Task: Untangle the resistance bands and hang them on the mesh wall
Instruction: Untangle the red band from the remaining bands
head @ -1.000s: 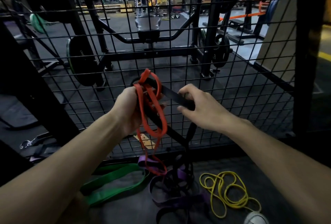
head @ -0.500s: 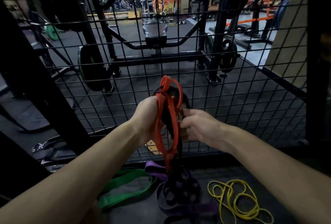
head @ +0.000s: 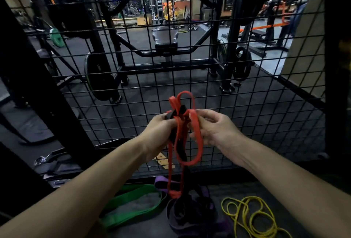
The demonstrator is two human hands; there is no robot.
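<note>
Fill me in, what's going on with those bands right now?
A person holds a tangle of a red band and a black band up before the mesh wall. Both the left hand and right hand grip it. Green, purple and yellow bands lie below; none hangs on the wall.

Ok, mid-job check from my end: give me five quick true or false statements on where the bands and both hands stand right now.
1. Both hands hold the red band. True: the left hand and right hand each grip it.
2. The yellow band hangs on the mesh wall. False: it lies coiled on the floor at lower right.
3. A black band is tangled in with the red one. True.
4. The green band is in the right hand. False: it lies on the floor at lower left.
5. A band is already hung on the mesh. False: none is visible there.
</note>
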